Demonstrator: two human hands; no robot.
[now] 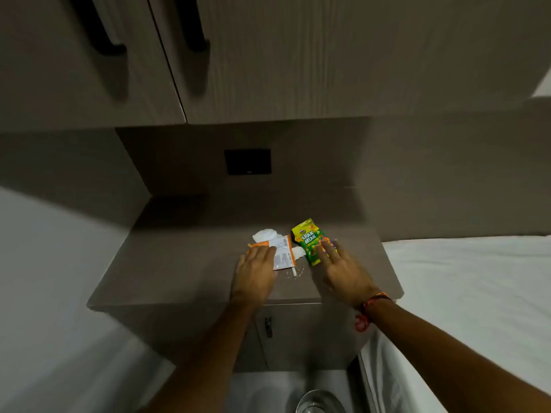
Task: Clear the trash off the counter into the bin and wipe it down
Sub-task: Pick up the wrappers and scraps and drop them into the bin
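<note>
Nearest us, bottom edge, a round metal rim [320,402], likely the bin, sits on the floor below the counter; we can't confirm. Above it is the cabinet door with a dark handle [268,327]. Both arms reach out over the counter [167,263]. Left hand [255,271] lies flat, fingers spread on the orange-white wrapper [281,253]; no grip closed yet. Right hand [343,269], red thread at the wrist, has open fingers resting on the green snack packet [307,239]. Hands are apart, one per item. Between them lie a small white stick [294,272] and crumbs, with white crumpled tissue [265,234] just behind the wrapper. Step in hand: gathering trash, wiping not started. Next we'd judge both hands pinch shut and lift, then take the tissue and stick.
</note>
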